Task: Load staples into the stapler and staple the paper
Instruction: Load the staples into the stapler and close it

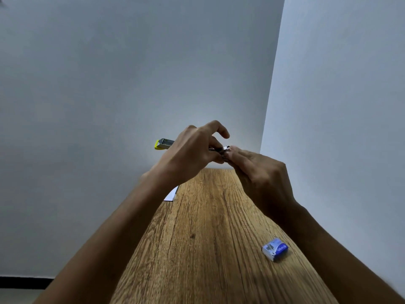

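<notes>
Grey walls, narrow wooden desk point(208, 238). Yellow-tipped stapler point(163, 144) is gripped aloft by the left hand point(192, 150); a staple strip point(225, 148) is pinched by the right hand point(258, 172). Risk judged: strip misaligned, staples dropped. Staple box point(275, 249) lies near; paper point(172, 195) is mostly hidden.

- Left arm point(114, 218): bare, reaching forward and up from lower left.
- Left hand point(192, 150): raised, back toward the camera, fingers curled, index finger arched above, thumb side pinching.
- Right arm point(328, 242): bare, reaching in from lower right.
- Right hand point(258, 172): raised, fingertips meeting the left hand's, pinching.
</notes>
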